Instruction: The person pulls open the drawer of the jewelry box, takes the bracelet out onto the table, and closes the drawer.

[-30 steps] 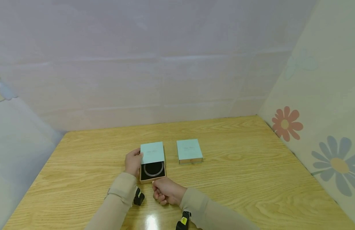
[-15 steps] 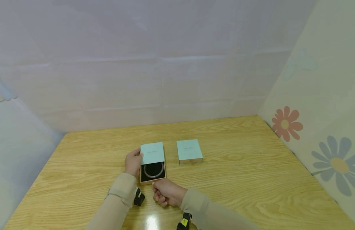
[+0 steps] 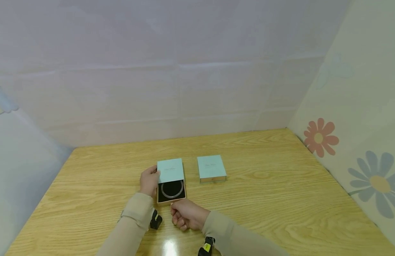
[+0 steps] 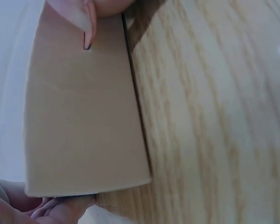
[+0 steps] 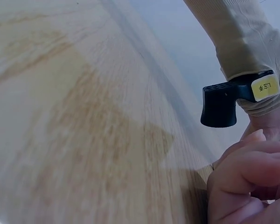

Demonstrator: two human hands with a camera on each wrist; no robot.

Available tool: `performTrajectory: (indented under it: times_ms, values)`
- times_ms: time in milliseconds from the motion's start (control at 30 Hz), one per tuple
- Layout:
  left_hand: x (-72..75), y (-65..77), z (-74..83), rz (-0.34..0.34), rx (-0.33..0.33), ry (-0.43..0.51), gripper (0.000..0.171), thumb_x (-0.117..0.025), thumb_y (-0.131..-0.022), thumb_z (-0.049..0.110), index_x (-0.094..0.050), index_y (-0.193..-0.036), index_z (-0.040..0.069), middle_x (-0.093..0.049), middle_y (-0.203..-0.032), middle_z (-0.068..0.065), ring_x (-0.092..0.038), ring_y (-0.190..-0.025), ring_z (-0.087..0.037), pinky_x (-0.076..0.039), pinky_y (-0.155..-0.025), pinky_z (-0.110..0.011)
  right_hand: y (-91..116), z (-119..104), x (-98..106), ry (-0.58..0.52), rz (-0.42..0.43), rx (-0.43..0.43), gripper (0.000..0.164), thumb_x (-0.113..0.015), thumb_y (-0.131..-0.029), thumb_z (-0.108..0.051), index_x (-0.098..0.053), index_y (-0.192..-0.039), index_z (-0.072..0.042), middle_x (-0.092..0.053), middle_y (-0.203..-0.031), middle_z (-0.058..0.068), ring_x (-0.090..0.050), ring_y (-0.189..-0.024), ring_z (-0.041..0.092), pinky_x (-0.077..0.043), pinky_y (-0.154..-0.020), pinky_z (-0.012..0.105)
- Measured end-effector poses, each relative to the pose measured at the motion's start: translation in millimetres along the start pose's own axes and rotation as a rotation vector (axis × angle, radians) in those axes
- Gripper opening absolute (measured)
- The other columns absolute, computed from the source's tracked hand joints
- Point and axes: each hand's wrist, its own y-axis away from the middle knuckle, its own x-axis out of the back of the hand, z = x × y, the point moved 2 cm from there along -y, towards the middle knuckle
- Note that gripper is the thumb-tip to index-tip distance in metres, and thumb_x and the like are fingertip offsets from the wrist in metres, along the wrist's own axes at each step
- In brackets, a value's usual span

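A pale blue drawer-style gift box (image 3: 170,170) lies on the table, its drawer (image 3: 166,203) pulled partly out toward me. Inside, on black lining, rests a ring-shaped bangle (image 3: 171,197). My left hand (image 3: 148,182) holds the box cover by its left side, thumb near the top. At the drawer's front, my right hand (image 3: 188,214) has its fingers curled and pinches a small ribbon tab (image 4: 90,28). The left wrist view shows the plain drawer front (image 4: 84,116) close up, with right-hand fingers at the ribbon and left-hand fingers (image 4: 65,210) at the far corner.
A second pale blue box (image 3: 211,167), closed, lies to the right of the first on the wooden table (image 3: 264,199). Behind the table hangs a pale backdrop (image 3: 171,89); a flower-printed wall (image 3: 351,117) stands at the right. Black wrist cameras (image 5: 219,105) sit on both sleeves.
The drawer front and my right hand sit very slightly nearer to me than a second ago. The left hand and the second box stay in place.
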Motion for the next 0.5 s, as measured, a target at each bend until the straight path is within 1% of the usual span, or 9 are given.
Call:
performTrajectory:
  times_ms: [200, 333, 433, 500]
  values:
    - [-1.2, 1.1, 0.1, 0.003, -0.010, -0.007, 0.043, -0.039, -0.103, -0.001, -0.034, -0.144, -0.012, -0.036, -0.146, -0.032, -0.032, -0.136, -0.043, -0.031, -0.110, -0.050, 4, -3, 2, -0.010, -0.035, -0.003, 0.035, -0.038, -0.103, -0.014, -0.048, -0.069, -0.014, -0.040, -0.049, -0.004, -0.021, -0.041, 0.005, -0.018, -0.040, 0.020]
    - [-2.0, 0.9, -0.1, 0.011, -0.018, -0.008, 0.042, -0.040, -0.102, -0.002, -0.036, -0.143, -0.013, -0.037, -0.145, -0.032, -0.033, -0.136, -0.043, -0.032, -0.110, -0.049, 8, -4, 2, 0.013, -0.030, 0.009, 0.036, -0.040, -0.102, -0.014, -0.050, -0.068, -0.013, -0.042, -0.048, -0.004, -0.023, -0.040, 0.005, -0.020, -0.039, 0.021]
    - [-2.0, 0.2, -0.6, 0.019, -0.015, -0.010, 0.042, -0.040, -0.102, -0.002, -0.038, -0.143, -0.012, -0.038, -0.145, -0.031, -0.034, -0.136, -0.042, -0.032, -0.110, -0.049, 11, -6, 1, 0.065, -0.005, 0.042, 0.034, -0.042, -0.102, -0.015, -0.051, -0.069, -0.012, -0.043, -0.047, -0.003, -0.025, -0.038, 0.005, -0.021, -0.037, 0.021]
    - [-2.1, -0.6, -1.1, 0.021, -0.013, -0.014, 0.042, -0.040, -0.102, -0.002, -0.038, -0.143, -0.012, -0.038, -0.145, -0.031, -0.034, -0.135, -0.042, -0.032, -0.110, -0.049, 14, -8, 1, 0.106, 0.017, 0.086, 0.033, -0.043, -0.102, -0.015, -0.053, -0.071, -0.010, -0.043, -0.047, -0.002, -0.028, -0.036, 0.005, -0.023, -0.035, 0.020]
